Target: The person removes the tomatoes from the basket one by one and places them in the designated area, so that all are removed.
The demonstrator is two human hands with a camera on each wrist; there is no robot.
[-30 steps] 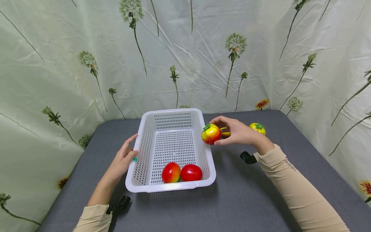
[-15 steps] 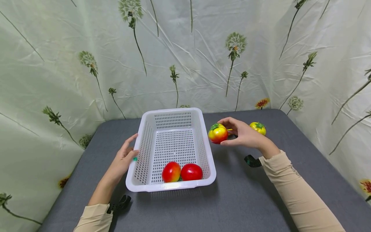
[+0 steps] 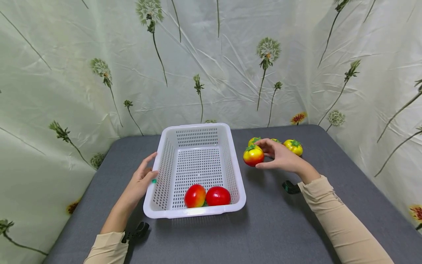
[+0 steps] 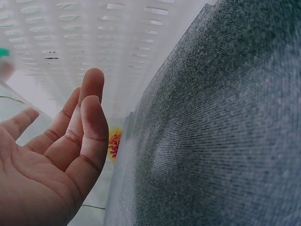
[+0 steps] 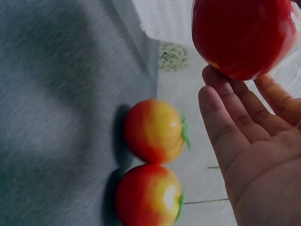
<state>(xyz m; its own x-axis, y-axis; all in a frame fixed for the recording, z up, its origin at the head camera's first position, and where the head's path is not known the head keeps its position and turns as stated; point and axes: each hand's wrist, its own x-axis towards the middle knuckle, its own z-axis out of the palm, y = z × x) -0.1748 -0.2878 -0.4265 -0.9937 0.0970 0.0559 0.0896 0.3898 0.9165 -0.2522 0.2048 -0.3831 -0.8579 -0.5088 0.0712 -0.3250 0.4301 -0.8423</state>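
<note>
Right of the white plastic basket (image 3: 239, 183), my right hand (image 3: 280, 156) holds a yellow-and-red tomato (image 3: 253, 157) with a green calyx between thumb and fingers, above the table. In the right wrist view the red underside of this held tomato (image 5: 242, 35) shows at the top. My left hand (image 3: 141, 181) rests at the basket's left rim, thumb and index finger touching it. In the left wrist view the other fingers (image 4: 94, 117) lie loosely bent beside the slotted wall (image 4: 113, 52). Two red tomatoes (image 3: 194, 196) (image 3: 218, 196) sit inside the basket at its near end.
Behind my right hand several more tomatoes stand on the grey cloth: one yellow-green topped tomato (image 3: 254, 140), one partly hidden tomato (image 3: 275, 140), and one tomato (image 3: 293, 147) at the right. A flower-printed curtain (image 3: 211, 66) hangs behind the table (image 3: 273, 227).
My right hand has moved right, away from the basket rim, with the tomato still held, then slightly nearer and lower. Tomatoes behind it have come into sight. My left hand has stayed in place.
</note>
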